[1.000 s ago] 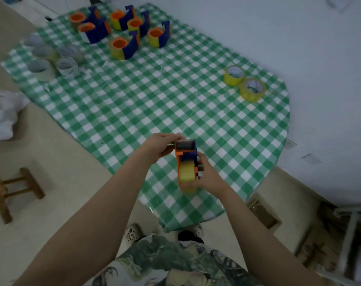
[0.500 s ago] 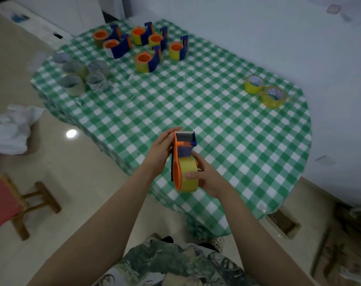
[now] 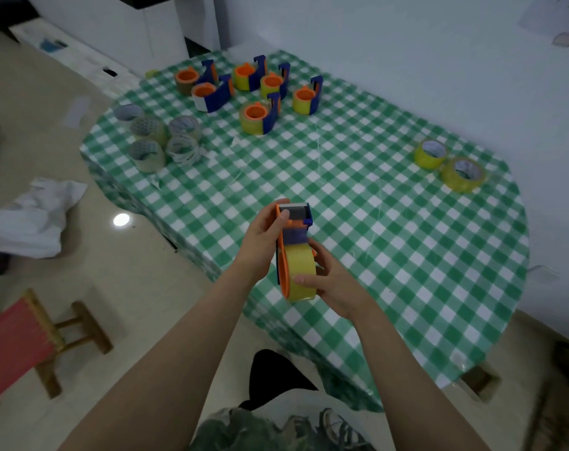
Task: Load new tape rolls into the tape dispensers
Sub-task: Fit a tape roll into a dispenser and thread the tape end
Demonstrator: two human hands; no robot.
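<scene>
I hold an orange and blue tape dispenser (image 3: 294, 222) with a yellow tape roll (image 3: 302, 275) in it, above the near edge of the table. My left hand (image 3: 263, 237) grips the dispenser's left side, thumb on its upper end by the blade. My right hand (image 3: 332, 281) grips the yellow roll from the right, thumb across its face. Two loose yellow tape rolls (image 3: 449, 164) lie at the right of the table. Several loaded dispensers (image 3: 260, 92) stand at the far end.
The table wears a green checked cloth (image 3: 358, 196). Several clear tape rolls (image 3: 161, 141) cluster at the far left. A wall runs along the right. On the floor at left are a red-seated wooden stool (image 3: 26, 336) and white cloth (image 3: 32, 213).
The view has lifted and shifted, showing more of the table. My left thumb has moved onto the dispenser's upper end; my right hand still holds the roll.
</scene>
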